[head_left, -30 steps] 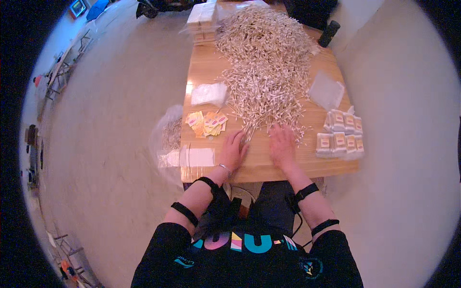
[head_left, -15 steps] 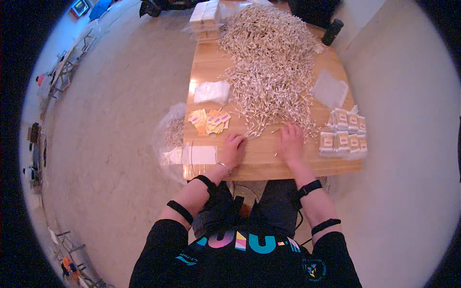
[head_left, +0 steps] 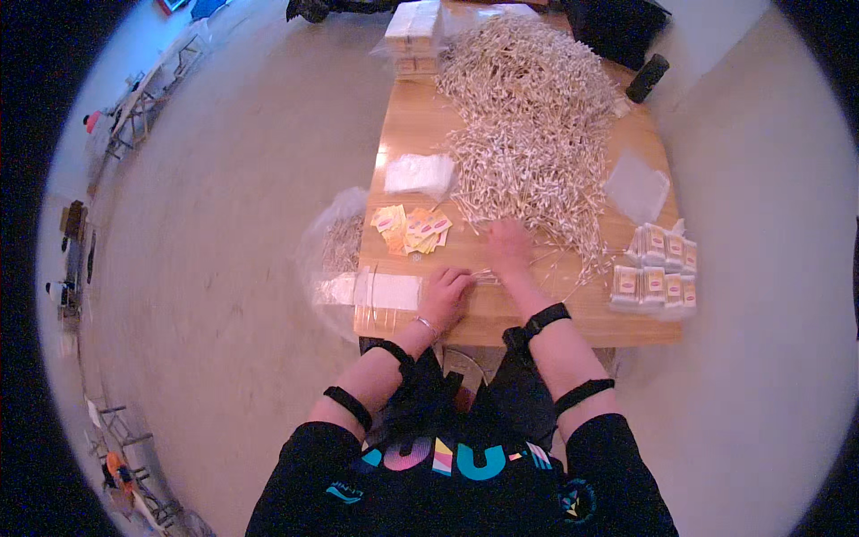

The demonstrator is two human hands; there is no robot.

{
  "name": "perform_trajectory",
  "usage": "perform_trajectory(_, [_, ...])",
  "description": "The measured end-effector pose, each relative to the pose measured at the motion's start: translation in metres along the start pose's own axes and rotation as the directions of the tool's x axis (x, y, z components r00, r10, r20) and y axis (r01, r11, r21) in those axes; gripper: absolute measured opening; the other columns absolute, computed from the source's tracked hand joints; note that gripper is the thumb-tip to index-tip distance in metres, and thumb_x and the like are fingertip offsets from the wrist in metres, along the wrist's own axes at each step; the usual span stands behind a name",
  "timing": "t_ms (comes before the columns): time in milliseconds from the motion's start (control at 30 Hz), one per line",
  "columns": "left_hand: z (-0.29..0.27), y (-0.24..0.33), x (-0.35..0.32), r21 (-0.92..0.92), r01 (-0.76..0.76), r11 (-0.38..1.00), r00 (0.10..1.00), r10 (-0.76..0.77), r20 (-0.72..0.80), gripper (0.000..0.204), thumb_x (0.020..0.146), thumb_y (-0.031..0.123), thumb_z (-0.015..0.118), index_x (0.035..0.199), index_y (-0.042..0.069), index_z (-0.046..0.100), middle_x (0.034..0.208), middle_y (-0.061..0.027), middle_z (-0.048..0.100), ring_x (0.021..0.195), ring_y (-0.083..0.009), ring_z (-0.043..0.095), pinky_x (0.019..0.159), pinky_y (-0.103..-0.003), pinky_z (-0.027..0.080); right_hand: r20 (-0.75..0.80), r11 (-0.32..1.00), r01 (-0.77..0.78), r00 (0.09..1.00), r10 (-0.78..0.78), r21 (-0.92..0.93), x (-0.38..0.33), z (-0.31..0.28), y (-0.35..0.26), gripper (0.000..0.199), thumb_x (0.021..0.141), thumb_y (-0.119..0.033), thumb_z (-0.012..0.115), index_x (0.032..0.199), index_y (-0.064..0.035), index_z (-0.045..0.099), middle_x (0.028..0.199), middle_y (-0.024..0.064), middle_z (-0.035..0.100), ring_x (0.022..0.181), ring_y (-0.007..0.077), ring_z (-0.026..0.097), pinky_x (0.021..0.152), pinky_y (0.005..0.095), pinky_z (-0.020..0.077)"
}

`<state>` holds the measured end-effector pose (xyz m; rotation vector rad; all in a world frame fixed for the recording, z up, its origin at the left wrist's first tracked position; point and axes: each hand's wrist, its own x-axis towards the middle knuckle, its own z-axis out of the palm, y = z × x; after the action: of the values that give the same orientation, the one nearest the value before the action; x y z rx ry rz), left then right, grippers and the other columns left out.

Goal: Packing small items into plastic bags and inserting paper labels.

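Fingers (head_left: 458, 279) by orange-yellow labels (head_left: 412, 229), white packets (head_left: 658, 271) stacked right

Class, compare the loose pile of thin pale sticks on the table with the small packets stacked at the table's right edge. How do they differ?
The stick pile is scattered and tangled; the packets stand in neat rows. The pile covers much of the table; the packets fill only a small patch at its right edge. The right hand touches the pile; no hand touches the packets. Both are pale and rest on the same table.
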<state>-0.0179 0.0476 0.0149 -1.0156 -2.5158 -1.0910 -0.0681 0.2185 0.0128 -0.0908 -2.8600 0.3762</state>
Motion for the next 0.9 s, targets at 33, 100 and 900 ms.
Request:
perform_trajectory(33, [0.003, -0.001, -0.004, -0.024, 0.028, 0.999, 1.0, -0.027, 0.007, 0.022, 0.068, 0.003, 0.058, 0.09, 0.007, 0.057, 0.095, -0.0076, 0.057, 0.091, -0.0284, 0.051, 0.08, -0.038, 0.043, 0.018, 1.0, -0.025, 1.0, 0.025, 0.0, -0.004, 0.0, 0.006, 0.014, 0.074, -0.02, 0.059, 0.082, -0.0078, 0.058, 0.088, 0.0099, 0.057, 0.091, 0.029, 0.052, 0.077, 0.0412, 0.0424])
perform_trajectory(100, [0.007, -0.003, -0.01, -0.051, 0.053, 0.997, 0.998, -0.052, 0.031, 0.025, 0.067, 0.002, 0.058, 0.091, 0.007, 0.056, 0.096, -0.0074, 0.057, 0.093, -0.0283, 0.051, 0.082, -0.037, 0.043, 0.045, 0.997, -0.076, 0.996, 0.076, -0.012, -0.013, -0.01, 0.02, 0.018, 0.077, -0.025, 0.055, 0.082, -0.0077, 0.059, 0.09, 0.0108, 0.057, 0.098, 0.0286, 0.05, 0.082, 0.0417, 0.0415])
perform_trajectory(900, [-0.001, 0.011, 0.0, 0.118, 0.063, 0.991, 0.992, -0.075, 0.097, 0.046, 0.077, 0.018, 0.057, 0.119, 0.005, 0.047, 0.126, -0.0141, 0.045, 0.123, -0.0299, 0.035, 0.105, -0.042, 0.025, -0.105, 0.988, 0.154, 0.983, -0.15, 0.023, -0.07, -0.044, 0.032, 0.009, 0.075, -0.014, 0.061, 0.081, -0.0079, 0.062, 0.087, 0.0104, 0.055, 0.082, 0.03, 0.053, 0.072, 0.0406, 0.0426])
